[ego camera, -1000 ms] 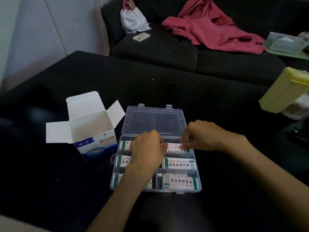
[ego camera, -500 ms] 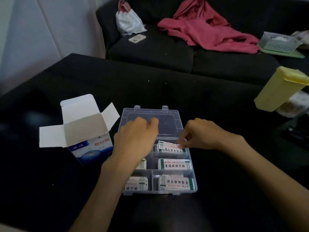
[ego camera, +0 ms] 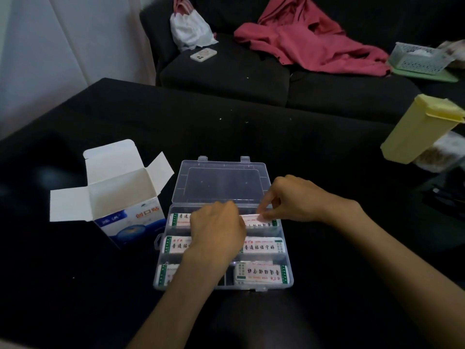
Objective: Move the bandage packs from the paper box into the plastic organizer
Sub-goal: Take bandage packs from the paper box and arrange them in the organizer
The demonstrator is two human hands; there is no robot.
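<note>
The clear plastic organizer (ego camera: 286, 250) lies open on the black table, its lid (ego camera: 221, 182) folded back. White bandage packs with green ends fill its compartments, such as one at mid right (ego camera: 263, 246) and one at front right (ego camera: 260, 273). My right hand (ego camera: 294, 200) pinches the far edge of a bandage pack (ego camera: 261, 222) in the back right compartment. My left hand (ego camera: 216, 227) rests curled over the organizer's middle, touching the same pack's left end and hiding part of the left compartments. The white and blue paper box (ego camera: 118, 197) stands open to the left; no packs show inside.
A pale yellow plastic container (ego camera: 417, 129) leans at the table's right edge. Behind the table is a black sofa with a red garment (ego camera: 307, 39), a white bag (ego camera: 188, 28), a phone (ego camera: 203, 55) and a mesh basket (ego camera: 417, 57).
My left hand lifted toward the lid half a second ago and has come back down onto the organizer's middle. My right hand stays on the back right pack.
</note>
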